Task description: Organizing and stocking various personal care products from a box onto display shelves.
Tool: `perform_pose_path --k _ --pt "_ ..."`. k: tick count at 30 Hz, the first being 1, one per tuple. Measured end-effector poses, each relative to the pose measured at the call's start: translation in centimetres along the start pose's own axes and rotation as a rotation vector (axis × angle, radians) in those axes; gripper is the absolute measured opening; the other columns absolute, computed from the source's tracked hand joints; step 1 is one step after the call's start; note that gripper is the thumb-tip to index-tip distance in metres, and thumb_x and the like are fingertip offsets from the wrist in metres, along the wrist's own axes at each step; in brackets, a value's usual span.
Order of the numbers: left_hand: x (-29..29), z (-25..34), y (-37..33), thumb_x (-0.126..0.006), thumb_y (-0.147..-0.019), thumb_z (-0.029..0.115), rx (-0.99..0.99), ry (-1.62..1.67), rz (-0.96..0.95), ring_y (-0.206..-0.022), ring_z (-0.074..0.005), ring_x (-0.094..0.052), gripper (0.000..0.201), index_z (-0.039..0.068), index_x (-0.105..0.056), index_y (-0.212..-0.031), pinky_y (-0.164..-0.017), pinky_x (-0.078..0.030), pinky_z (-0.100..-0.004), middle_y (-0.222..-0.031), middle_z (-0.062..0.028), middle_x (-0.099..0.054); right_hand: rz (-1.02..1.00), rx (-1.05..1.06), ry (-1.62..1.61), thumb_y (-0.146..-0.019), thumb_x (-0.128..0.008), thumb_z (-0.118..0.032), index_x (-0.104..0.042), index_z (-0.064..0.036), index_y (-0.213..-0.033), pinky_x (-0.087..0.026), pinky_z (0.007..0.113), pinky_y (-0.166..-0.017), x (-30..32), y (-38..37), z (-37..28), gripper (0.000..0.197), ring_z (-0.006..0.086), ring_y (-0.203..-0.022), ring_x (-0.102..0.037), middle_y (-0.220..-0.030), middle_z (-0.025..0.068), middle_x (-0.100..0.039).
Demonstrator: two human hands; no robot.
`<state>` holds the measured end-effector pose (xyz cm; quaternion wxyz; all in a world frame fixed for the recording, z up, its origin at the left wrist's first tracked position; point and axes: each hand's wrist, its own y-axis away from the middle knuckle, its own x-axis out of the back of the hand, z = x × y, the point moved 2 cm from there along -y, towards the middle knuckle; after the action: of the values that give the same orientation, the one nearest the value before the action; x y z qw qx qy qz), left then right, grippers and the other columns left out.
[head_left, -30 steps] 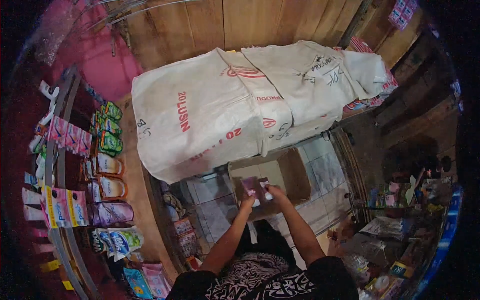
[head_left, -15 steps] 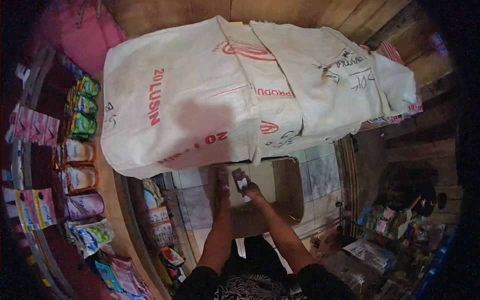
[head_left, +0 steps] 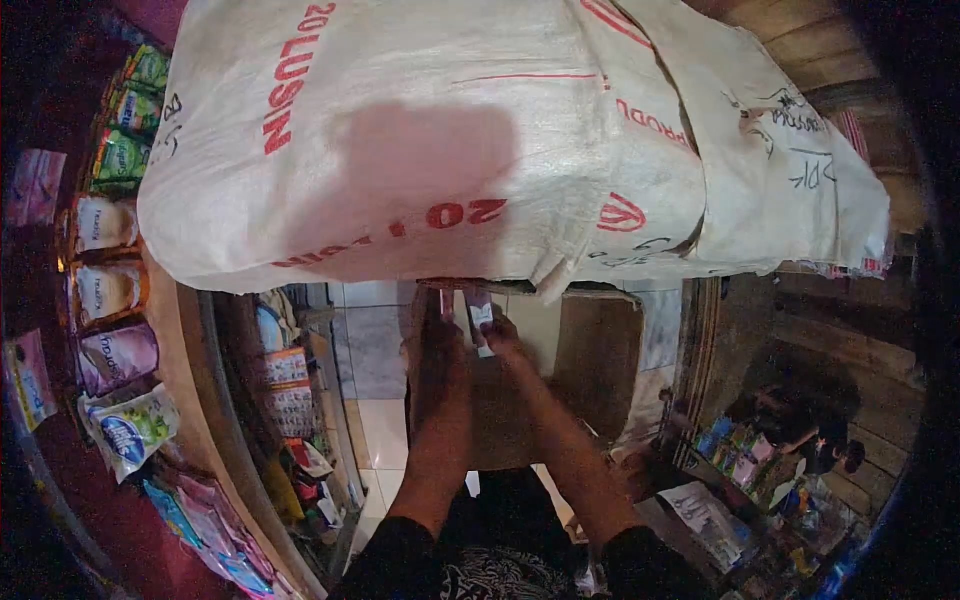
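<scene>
Both my arms reach down into an open brown cardboard box [head_left: 600, 365]. My right hand [head_left: 502, 340] is closed on a small dark packet with a white label [head_left: 482, 318], held upright inside the box. Just beside it, my left hand [head_left: 449, 348] has its fingers closed round a small narrow pinkish object [head_left: 447, 302], its kind too dim to tell. The two held things stand almost side by side. Shadow hides the bottom of the box.
A large white woven sack [head_left: 420, 150] with red print overhangs the box's far edge. Pouches [head_left: 118, 355] hang along the left, above a wooden ledge [head_left: 195, 380]. At the right lie assorted small goods [head_left: 745, 455] and a clear plastic bag [head_left: 705, 520]. Pale floor tiles [head_left: 375, 355] flank the box.
My view has shifted, so the sack looks larger and higher in the picture. Both hands now sit closer to the box's far edge, and the left one's narrow object shows more plainly.
</scene>
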<state>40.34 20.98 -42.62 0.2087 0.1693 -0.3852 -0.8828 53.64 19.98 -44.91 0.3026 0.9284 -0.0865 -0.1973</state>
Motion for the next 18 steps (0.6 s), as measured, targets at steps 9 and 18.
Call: perform_pose_path --k 9,18 --pt "-0.8 -0.8 1.1 -0.048 -0.086 0.031 0.020 0.039 0.038 -0.093 -0.0195 -0.052 0.041 0.006 -0.052 -0.118 -0.082 -0.041 -0.0376 -0.106 -0.0069 -0.055 0.075 0.219 0.520 -0.081 -0.063 -0.027 -0.052 -0.0055 -0.102 -0.048 0.031 -0.072 -1.4 -2.3 0.3 0.032 0.0195 -0.077 -0.059 -0.085 0.0068 -0.061" --pt "-0.2 -0.9 0.8 -0.048 -0.087 0.034 0.047 0.052 0.059 -0.094 -0.0193 -0.052 0.042 0.007 -0.051 -0.119 -0.083 -0.040 -0.0377 -0.106 -0.0063 -0.055 0.181 0.222 0.683 -0.079 -0.059 -0.006 -0.054 -0.0037 -0.100 -0.047 0.028 -0.067 -6.1 -0.9 -1.7 0.022 0.0144 -0.073 -0.056 -0.084 0.0061 -0.061"
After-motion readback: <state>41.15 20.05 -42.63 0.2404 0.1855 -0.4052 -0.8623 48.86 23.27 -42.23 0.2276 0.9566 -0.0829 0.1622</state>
